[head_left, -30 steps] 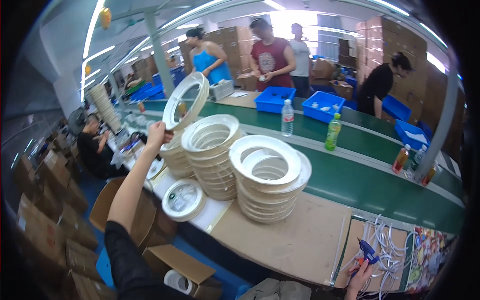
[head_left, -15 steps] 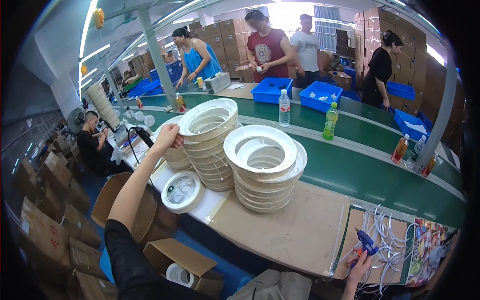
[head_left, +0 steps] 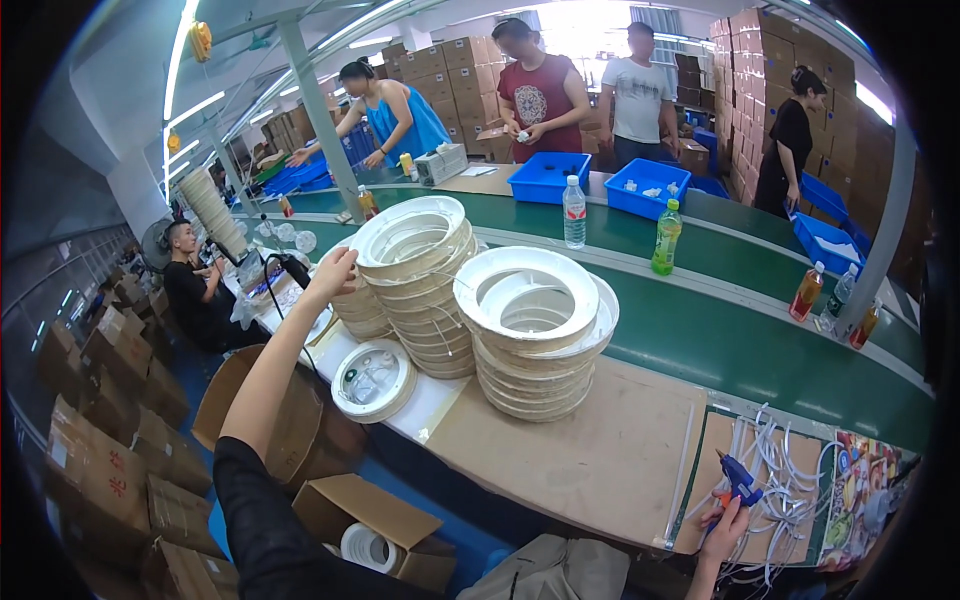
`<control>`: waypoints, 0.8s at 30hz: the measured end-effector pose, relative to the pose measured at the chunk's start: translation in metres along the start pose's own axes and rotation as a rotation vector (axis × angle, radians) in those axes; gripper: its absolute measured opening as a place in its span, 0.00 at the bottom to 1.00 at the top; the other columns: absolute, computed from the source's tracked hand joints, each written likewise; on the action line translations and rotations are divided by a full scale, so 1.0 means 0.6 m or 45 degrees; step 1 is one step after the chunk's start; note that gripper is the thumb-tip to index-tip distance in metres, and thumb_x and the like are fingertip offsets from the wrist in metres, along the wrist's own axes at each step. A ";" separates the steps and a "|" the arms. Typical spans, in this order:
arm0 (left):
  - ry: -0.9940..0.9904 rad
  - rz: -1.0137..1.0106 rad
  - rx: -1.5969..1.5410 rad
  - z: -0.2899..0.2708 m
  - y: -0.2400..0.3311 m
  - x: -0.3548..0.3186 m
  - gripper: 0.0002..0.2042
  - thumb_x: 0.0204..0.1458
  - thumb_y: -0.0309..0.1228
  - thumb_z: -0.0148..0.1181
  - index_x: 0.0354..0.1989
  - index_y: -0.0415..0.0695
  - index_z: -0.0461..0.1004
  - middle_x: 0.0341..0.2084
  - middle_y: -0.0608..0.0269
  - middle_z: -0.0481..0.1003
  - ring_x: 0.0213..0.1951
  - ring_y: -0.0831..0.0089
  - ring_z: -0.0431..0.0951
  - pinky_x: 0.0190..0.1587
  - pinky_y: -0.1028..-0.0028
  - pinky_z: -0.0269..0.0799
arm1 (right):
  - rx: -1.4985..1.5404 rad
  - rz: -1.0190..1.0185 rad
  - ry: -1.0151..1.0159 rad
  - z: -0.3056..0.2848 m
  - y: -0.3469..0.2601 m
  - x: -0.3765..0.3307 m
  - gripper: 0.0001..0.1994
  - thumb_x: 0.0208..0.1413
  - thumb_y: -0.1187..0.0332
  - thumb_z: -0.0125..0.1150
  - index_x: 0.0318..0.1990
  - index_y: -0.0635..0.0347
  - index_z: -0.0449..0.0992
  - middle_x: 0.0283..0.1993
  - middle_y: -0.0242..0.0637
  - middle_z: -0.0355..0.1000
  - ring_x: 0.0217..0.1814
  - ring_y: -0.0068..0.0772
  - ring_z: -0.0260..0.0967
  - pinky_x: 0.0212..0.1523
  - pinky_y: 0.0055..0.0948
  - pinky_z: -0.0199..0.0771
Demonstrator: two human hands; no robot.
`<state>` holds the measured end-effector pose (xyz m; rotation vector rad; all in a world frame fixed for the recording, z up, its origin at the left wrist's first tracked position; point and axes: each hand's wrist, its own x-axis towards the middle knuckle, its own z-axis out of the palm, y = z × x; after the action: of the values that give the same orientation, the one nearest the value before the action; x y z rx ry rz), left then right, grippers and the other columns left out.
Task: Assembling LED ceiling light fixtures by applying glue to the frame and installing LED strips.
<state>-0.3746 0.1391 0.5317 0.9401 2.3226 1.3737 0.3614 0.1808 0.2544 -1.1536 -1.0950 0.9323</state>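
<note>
Left hand (head_left: 333, 272), fingers curled against the left side of the tall stack of white ring-shaped housings (head_left: 418, 280), which stands left of a lower, wider stack (head_left: 537, 335) on the workbench (head_left: 610, 460); right hand (head_left: 728, 522), right of both, clasped around a blue glue gun (head_left: 738, 473) beside loose white wires (head_left: 790, 470).

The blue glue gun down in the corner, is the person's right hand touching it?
Touching. The head view shows the right hand with its fingers closed around the handle of the blue glue gun, over the white wires on the table.
</note>
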 end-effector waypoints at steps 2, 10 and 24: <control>-0.007 -0.092 -0.122 0.008 0.001 -0.003 0.21 0.61 0.43 0.48 0.55 0.41 0.66 0.45 0.57 0.73 0.46 0.66 0.75 0.44 0.63 0.76 | -0.006 -0.008 -0.016 -0.003 0.005 0.002 0.16 0.73 0.59 0.41 0.44 0.63 0.70 0.41 0.37 0.76 0.19 0.17 0.65 0.17 0.16 0.62; -0.157 -0.215 -0.348 0.023 0.011 -0.006 0.20 0.58 0.38 0.44 0.57 0.43 0.64 0.50 0.57 0.69 0.51 0.64 0.71 0.56 0.56 0.69 | 0.006 -0.007 -0.044 0.008 -0.012 0.000 0.14 0.73 0.61 0.41 0.44 0.64 0.69 0.39 0.38 0.76 0.20 0.16 0.66 0.19 0.16 0.64; -0.164 -0.088 -0.121 0.030 -0.015 0.007 0.26 0.64 0.48 0.46 0.65 0.44 0.62 0.60 0.60 0.67 0.58 0.66 0.68 0.59 0.61 0.66 | -0.023 -0.012 -0.051 0.004 -0.001 0.000 0.17 0.73 0.58 0.42 0.44 0.64 0.70 0.38 0.36 0.77 0.19 0.16 0.66 0.17 0.16 0.62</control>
<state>-0.3717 0.1512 0.5150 0.8837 2.1550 1.3425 0.3592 0.1812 0.2551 -1.1477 -1.1424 0.9433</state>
